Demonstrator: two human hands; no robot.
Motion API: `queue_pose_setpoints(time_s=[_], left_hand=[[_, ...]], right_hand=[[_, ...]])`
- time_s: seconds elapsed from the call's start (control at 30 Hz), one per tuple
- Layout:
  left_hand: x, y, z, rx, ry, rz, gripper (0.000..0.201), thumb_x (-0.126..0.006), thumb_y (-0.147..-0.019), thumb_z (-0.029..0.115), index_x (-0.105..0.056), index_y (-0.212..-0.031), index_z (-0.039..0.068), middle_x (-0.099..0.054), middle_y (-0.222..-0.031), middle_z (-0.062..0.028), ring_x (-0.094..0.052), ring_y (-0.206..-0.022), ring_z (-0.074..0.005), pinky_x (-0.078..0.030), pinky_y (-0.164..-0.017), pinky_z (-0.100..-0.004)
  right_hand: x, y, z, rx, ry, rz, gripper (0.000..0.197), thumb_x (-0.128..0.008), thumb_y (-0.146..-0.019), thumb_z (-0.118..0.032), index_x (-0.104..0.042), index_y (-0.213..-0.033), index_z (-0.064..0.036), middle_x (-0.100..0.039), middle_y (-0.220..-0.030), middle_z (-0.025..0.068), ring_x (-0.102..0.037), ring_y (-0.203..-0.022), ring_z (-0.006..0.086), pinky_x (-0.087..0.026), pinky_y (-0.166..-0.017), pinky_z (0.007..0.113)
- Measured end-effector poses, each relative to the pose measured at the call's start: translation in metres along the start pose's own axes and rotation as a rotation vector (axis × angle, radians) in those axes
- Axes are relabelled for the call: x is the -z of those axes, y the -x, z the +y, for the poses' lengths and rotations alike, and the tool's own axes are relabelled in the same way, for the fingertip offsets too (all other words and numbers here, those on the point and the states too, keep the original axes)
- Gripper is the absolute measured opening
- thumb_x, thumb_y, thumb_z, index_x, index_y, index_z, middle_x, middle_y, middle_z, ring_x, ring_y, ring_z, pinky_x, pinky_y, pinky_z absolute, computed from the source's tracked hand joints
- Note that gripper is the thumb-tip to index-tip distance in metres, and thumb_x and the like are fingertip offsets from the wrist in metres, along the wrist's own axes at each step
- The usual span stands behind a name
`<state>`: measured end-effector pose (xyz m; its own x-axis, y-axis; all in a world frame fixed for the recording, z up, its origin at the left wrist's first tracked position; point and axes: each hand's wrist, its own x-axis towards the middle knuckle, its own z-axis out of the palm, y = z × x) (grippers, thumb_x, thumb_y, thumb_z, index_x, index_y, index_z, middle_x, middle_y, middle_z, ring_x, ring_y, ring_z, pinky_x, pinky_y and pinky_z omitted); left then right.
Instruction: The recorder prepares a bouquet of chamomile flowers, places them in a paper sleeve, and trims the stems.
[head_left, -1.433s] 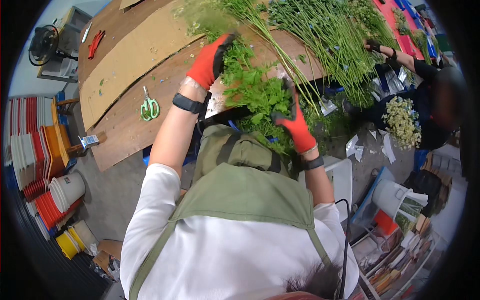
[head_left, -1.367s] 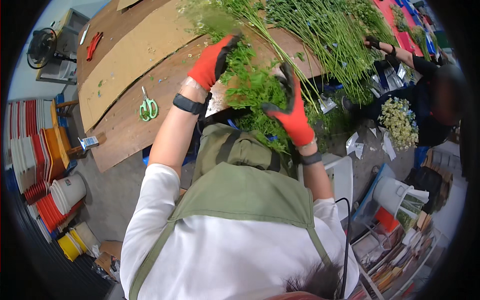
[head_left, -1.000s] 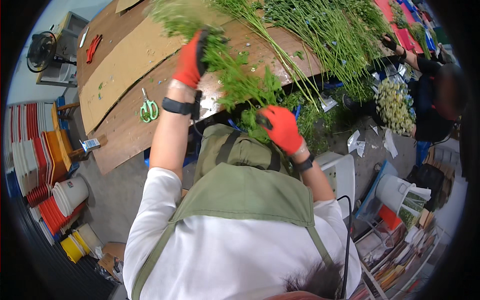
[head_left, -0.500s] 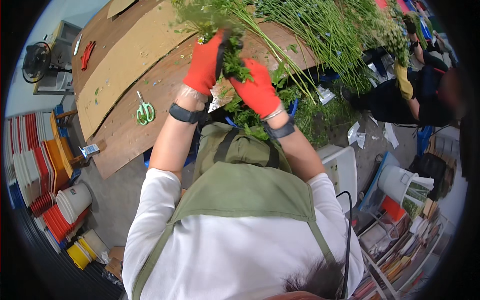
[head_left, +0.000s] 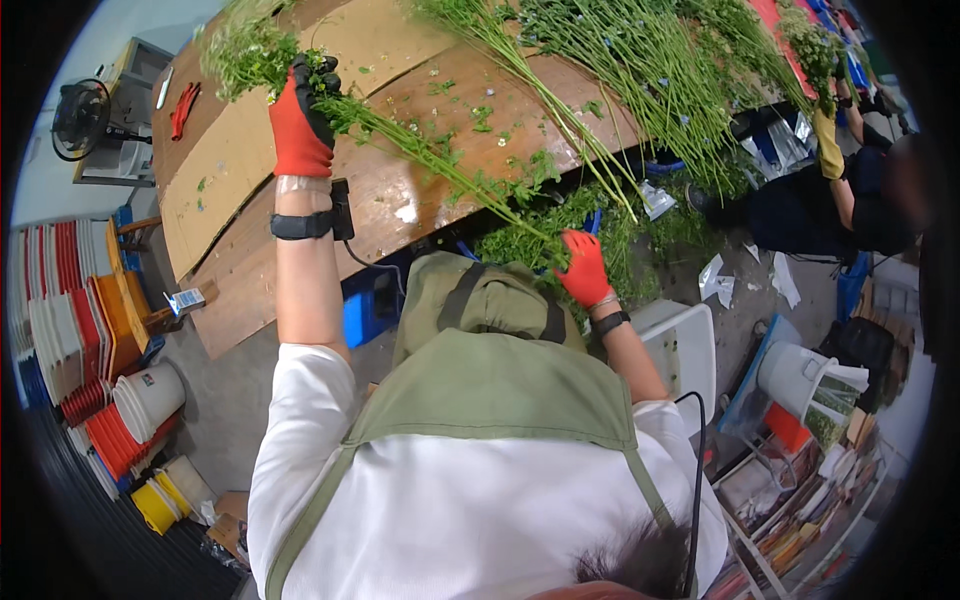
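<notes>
My left hand (head_left: pixel 303 120), in a red glove with black palm and fingers, is closed round the upper part of a bunch of small white flowers (head_left: pixel 245 52) over the table's left side. The green stems (head_left: pixel 440 170) stretch slanting down to the right across the table edge. My right hand (head_left: pixel 583 268), in a red glove, is closed on loose leafy green bits around the lower stem ends. Beneath them lies a heap of stripped greenery (head_left: pixel 520 240) by the table's near edge. My left forearm covers part of the table.
On the wooden table (head_left: pixel 235 310) lie a cardboard sheet (head_left: pixel 205 205), a spare red glove (head_left: pixel 184 110) and a large pile of cut stems (head_left: pixel 640 90). A co-worker in dark clothes (head_left: pixel 815 210) is at the right. Stacked buckets (head_left: pixel 150 400) stand left; a white bin (head_left: pixel 680 345) stands right.
My hands have moved apart: the left up and leftward with the flower heads, the right down and rightward along the stems. The green-handled scissors on the table are now hidden behind my left arm.
</notes>
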<state>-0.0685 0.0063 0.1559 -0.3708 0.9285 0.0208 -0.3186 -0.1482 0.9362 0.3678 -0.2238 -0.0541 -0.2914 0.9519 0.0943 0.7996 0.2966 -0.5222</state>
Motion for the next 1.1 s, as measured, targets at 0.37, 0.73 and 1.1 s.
queue_pose_setpoints(time_s=[0.37,0.73,1.1], left_hand=[[-0.017,0.021,0.000,0.083,0.089,-0.350,0.035,-0.046,-0.111,0.025,-0.057,-0.135,0.002,-0.069,-0.117,-0.0090,-0.063,-0.094,-0.0172,-0.052,-0.082,-0.0293],[0.037,-0.026,0.004,0.008,0.290,-0.605,0.039,-0.050,-0.110,0.029,-0.059,-0.135,0.001,-0.069,-0.123,-0.0101,-0.066,-0.102,-0.0180,-0.055,-0.084,-0.0317],[0.005,-0.014,-0.036,0.159,0.343,-0.469,0.035,-0.051,-0.109,0.027,-0.059,-0.131,0.002,-0.068,-0.111,-0.0069,-0.064,-0.093,-0.0175,-0.054,-0.079,-0.0313]], right_hand=[[0.079,-0.089,-0.089,-0.161,-0.844,-0.046,0.067,-0.075,-0.090,-0.023,-0.048,-0.148,-0.0040,-0.058,-0.146,0.0166,-0.057,-0.133,0.0284,-0.046,-0.108,0.038],[0.049,-0.078,-0.074,-0.007,-0.547,-0.379,0.052,-0.074,-0.093,-0.026,-0.058,-0.137,-0.0017,-0.069,-0.120,0.0113,-0.062,-0.110,0.0149,-0.051,-0.094,0.035],[0.089,-0.080,-0.037,-0.378,-1.134,-0.222,0.045,-0.069,-0.097,-0.018,-0.058,-0.137,-0.0003,-0.069,-0.125,0.0075,-0.063,-0.113,0.0129,-0.049,-0.099,0.029]])
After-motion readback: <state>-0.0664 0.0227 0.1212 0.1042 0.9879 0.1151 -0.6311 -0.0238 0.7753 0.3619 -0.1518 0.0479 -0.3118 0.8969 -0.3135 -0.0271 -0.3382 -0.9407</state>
